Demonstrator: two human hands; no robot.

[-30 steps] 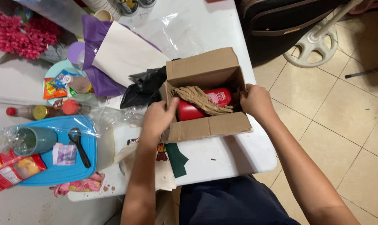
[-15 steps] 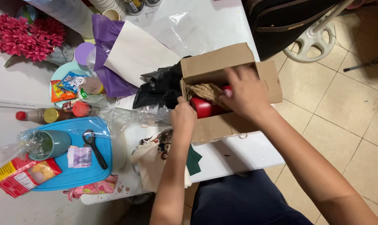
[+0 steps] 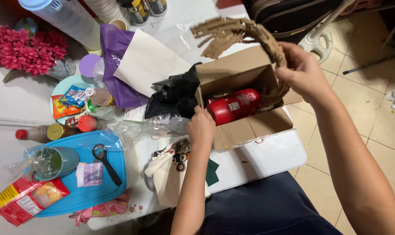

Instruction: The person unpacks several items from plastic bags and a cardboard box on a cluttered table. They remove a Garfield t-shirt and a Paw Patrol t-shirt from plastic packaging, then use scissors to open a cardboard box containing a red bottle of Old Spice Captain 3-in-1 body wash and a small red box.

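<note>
An open cardboard box (image 3: 232, 72) sits on the white table (image 3: 267, 154). A red cylinder-shaped bottle (image 3: 232, 105) lies inside it. My right hand (image 3: 302, 74) is shut on a long strip of brown honeycomb packing paper (image 3: 232, 31), lifted in an arc above the box, with its lower end still hanging inside. My left hand (image 3: 201, 126) grips the box's near left corner, beside the red bottle.
Left of the box lie black plastic (image 3: 173, 93), a purple-and-white paper bag (image 3: 134, 65), snack packets, sauce bottles, pink flowers (image 3: 25, 48) and a blue lid (image 3: 84, 174) carrying a cup and scoop. A cloth bag (image 3: 169, 172) lies near the table's front edge. Tiled floor lies to the right.
My right hand went from the box's right side into the box, took the brown packing paper and lifted it up and out, uncovering the red bottle. My left hand stayed on the box.
</note>
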